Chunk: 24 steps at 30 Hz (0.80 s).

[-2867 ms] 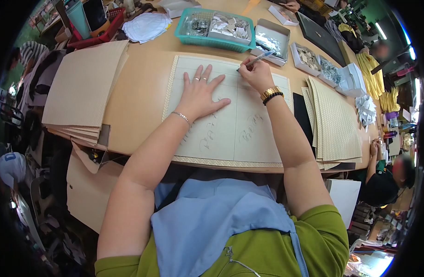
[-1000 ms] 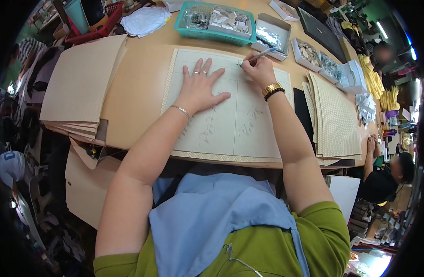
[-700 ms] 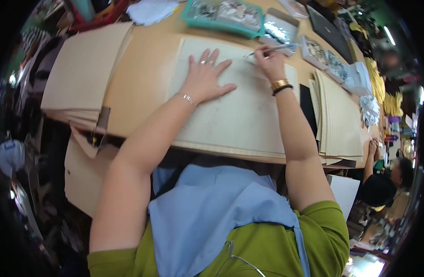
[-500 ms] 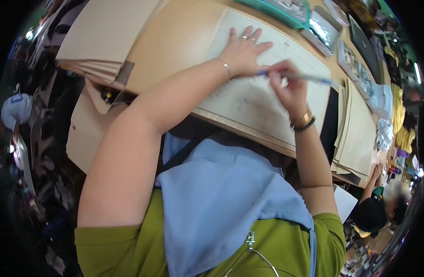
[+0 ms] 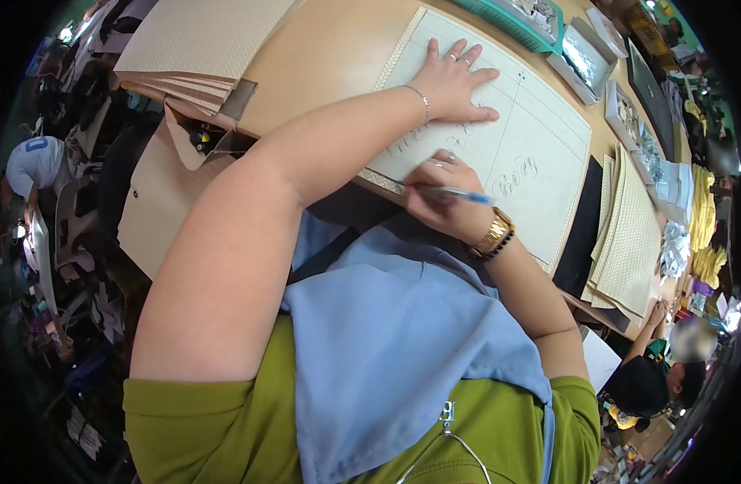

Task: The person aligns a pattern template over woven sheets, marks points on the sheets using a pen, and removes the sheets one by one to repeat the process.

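Observation:
My left hand lies flat on a pale card sheet with woven-patterned edges, its fingers spread. Ruled lines and handwriting mark this sheet, including a word like "Body". Closed around a pen with a blue end, my right hand rests near the sheet's near edge. The pen's tip points left, close to that edge, and the exact contact is hard to make out. Part of the writing sits between the two hands.
Stacked patterned sheets lie at left and right of the wooden table. Along the far side stand a green basket and a box with a shiny packet. Another person is at the right, and another at the far left.
My right hand with the pen has moved from beside my left thumb down and left to the sheet's near edge. My left hand stays flat on the sheet; the view has shifted slightly.

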{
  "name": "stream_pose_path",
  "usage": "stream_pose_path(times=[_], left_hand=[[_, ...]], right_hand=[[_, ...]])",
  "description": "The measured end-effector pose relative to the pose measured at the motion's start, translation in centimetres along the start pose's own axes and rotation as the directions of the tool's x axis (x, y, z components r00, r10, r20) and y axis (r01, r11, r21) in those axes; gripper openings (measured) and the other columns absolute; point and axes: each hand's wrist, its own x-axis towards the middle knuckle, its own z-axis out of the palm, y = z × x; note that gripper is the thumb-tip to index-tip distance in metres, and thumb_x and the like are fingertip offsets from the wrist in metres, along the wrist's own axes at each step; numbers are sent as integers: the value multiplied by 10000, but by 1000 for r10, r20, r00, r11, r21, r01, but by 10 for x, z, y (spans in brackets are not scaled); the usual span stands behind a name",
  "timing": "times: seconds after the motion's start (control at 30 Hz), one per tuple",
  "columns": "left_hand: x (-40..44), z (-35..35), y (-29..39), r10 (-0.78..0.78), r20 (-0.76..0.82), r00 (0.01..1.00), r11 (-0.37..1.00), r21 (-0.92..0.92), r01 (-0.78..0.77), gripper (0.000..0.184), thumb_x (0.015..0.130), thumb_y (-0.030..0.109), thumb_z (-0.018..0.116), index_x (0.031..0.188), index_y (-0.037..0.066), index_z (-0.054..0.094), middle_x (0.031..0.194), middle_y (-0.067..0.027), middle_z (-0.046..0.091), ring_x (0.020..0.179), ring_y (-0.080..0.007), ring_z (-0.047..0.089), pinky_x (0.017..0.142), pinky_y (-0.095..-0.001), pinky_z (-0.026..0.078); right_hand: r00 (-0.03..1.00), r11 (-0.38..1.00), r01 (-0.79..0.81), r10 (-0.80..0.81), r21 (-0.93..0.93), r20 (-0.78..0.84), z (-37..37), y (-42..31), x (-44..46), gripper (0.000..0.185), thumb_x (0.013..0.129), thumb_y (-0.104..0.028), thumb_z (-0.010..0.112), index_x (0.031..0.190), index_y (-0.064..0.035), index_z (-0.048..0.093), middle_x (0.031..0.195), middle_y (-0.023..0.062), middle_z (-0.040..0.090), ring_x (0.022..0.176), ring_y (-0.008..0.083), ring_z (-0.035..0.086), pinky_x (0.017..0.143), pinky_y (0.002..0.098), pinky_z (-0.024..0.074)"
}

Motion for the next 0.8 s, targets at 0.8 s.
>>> stream_pose_path(times=[0.8], left_hand=[[4, -8, 7, -12, 70, 997, 995, 95, 6, 839, 794, 762, 507, 1479, 301, 364, 1588, -130, 214, 1466, -351, 166, 1114, -668, 131]], right_hand=[[653, 784, -599, 595, 160, -470, -113, -10, -194, 26, 789, -13, 642, 804, -20, 622, 749, 50, 641, 712, 117, 620, 654, 252, 493]])
